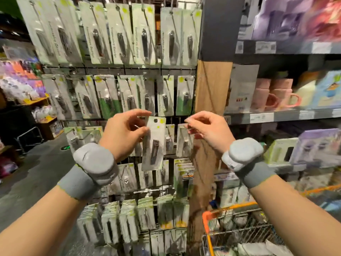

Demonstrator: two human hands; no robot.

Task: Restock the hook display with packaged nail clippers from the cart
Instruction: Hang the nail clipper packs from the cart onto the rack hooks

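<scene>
Two bare hands are raised, the left hand (127, 133) and the right hand (206, 130), each above one grey padded wristband (94, 163). One white carded nail clipper pack (154, 143) is held. Two pink ceramic mugs (276, 97) stand on the right shelf. One orange-rimmed wire cart (238, 230) shows.

I see a grey concrete floor (36, 174) on the left, a wooden post (210, 100) at centre, and grey shelves (287, 115) on the right carrying pink mugs (273, 97) and boxed goods under dim store light.
</scene>
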